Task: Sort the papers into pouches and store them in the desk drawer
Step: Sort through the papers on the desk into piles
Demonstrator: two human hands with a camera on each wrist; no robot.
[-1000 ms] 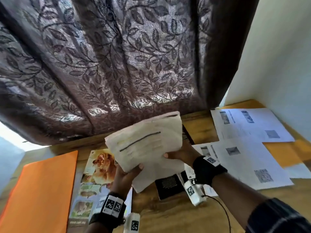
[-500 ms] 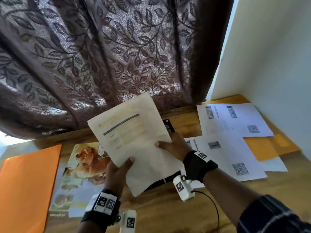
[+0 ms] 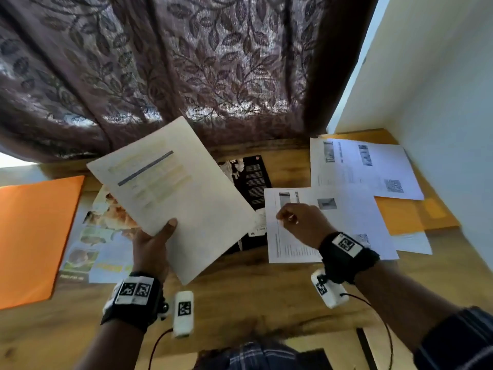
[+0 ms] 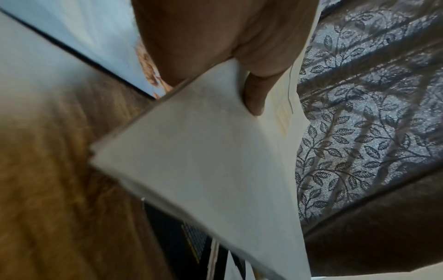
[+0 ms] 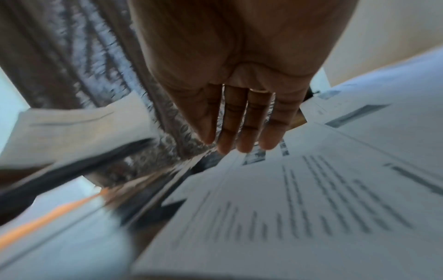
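My left hand (image 3: 157,236) pinches a cream stack of papers (image 3: 170,193) by its near edge, thumb on top, and holds it tilted above the wooden desk (image 3: 253,295). In the left wrist view the thumb (image 4: 256,94) presses on the same cream papers (image 4: 210,161). My right hand (image 3: 296,220) hovers, holding nothing, over a printed white sheet (image 3: 346,217); its fingers (image 5: 239,128) reach out straight above that sheet (image 5: 287,208). An orange pouch (image 3: 34,236) lies flat at the left. A yellow-orange pouch (image 3: 410,214) lies at the right, partly covered by sheets.
A second printed sheet (image 3: 368,166) lies at the back right by the white wall (image 3: 440,89). A black booklet (image 3: 253,182) and a colourful animal leaflet (image 3: 98,244) lie under the raised papers. A leaf-patterned curtain (image 3: 173,62) hangs behind the desk.
My right hand has let go of the cream papers and moved right over the printed sheet. The left hand now holds the stack alone, flatter and further left.
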